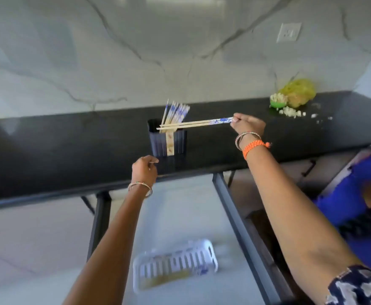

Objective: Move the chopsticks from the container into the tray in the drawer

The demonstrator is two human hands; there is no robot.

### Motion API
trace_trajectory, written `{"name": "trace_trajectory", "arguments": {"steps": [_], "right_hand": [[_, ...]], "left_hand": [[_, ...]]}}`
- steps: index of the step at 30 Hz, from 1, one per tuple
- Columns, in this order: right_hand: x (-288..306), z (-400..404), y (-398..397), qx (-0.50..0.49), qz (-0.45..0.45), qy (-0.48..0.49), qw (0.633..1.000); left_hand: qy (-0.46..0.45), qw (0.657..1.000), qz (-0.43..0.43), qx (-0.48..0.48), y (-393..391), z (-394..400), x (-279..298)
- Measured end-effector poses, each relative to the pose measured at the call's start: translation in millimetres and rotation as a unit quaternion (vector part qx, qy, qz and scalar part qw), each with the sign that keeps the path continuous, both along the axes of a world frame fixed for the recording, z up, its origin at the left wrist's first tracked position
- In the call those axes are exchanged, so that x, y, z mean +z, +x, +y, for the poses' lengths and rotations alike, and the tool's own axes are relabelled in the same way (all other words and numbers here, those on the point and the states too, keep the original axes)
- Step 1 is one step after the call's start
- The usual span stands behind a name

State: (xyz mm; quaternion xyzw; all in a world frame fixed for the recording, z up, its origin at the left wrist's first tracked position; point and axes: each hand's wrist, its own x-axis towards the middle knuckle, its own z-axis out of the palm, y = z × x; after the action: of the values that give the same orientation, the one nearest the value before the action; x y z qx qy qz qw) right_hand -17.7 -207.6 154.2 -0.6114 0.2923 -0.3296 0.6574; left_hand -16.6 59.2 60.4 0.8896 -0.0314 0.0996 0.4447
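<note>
a pair of chopsticks (pixel 193 123) leaves the container (pixel 168 137) on the dark desk (pixel 70 146), pinched at the blue patterned ends by the right hand (pixel 247 126).

more chopsticks stand in the container; the white tray (pixel 175 264) waits in the open drawer (pixel 235 205) below. the left hand (pixel 145 169) hovers loosely curled, holding nothing. the sticks look light, stiff and smooth, likely to slip or splay, so gripping nearer mid-length seems steadier.
</note>
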Motion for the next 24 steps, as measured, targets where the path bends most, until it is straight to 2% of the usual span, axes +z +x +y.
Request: {"name": "trace_trajectory", "arguments": {"steps": [3, 5, 7, 9, 11, 14, 17, 19, 21, 24], "right_hand": [[-86.5, 18.9, -43.6, 0.031, 0.089, 0.070, 0.993], [-147.0, 31.4, -76.7, 0.094, 0.129, 0.175, 0.972], [-191.3, 44.9, -112.6, 0.134, 0.192, 0.182, 0.955], [-224.6, 56.3, -142.8, 0.127, 0.250, 0.158, 0.947], [-246.8, 63.7, -167.5, 0.134, 0.272, 0.159, 0.940], [-260.1, 69.9, -190.2, 0.139, 0.290, 0.138, 0.937], [-265.3, 80.3, -194.6, 0.114, 0.307, 0.114, 0.938], [-266.2, 92.0, -191.3, 0.110, 0.307, 0.115, 0.938], [-269.6, 103.3, -186.3, 0.113, 0.315, 0.100, 0.937], [-280.0, 112.9, -180.1, 0.113, 0.334, 0.055, 0.934]], "left_hand": [[-0.030, 0.993, 0.111, 0.034, -41.3, 24.4, -55.1], [-0.031, 0.983, 0.177, 0.027, -69.3, 41.4, -90.6], [-0.031, 0.968, 0.243, 0.056, -95.9, 53.3, -119.9], [-0.078, 0.947, 0.286, 0.125, -124.8, 59.7, -147.0], [-0.088, 0.942, 0.280, 0.163, -151.2, 62.3, -170.0], [-0.064, 0.964, 0.203, 0.160, -181.3, 66.7, -196.5], [-0.028, 0.977, 0.155, 0.142, -194.8, 70.7, -203.0], [-0.034, 0.979, 0.137, 0.147, -196.2, 74.4, -201.7], [-0.042, 0.976, 0.136, 0.165, -195.6, 79.8, -202.3], [-0.046, 0.966, 0.181, 0.179, -195.4, 89.6, -207.4]]}}
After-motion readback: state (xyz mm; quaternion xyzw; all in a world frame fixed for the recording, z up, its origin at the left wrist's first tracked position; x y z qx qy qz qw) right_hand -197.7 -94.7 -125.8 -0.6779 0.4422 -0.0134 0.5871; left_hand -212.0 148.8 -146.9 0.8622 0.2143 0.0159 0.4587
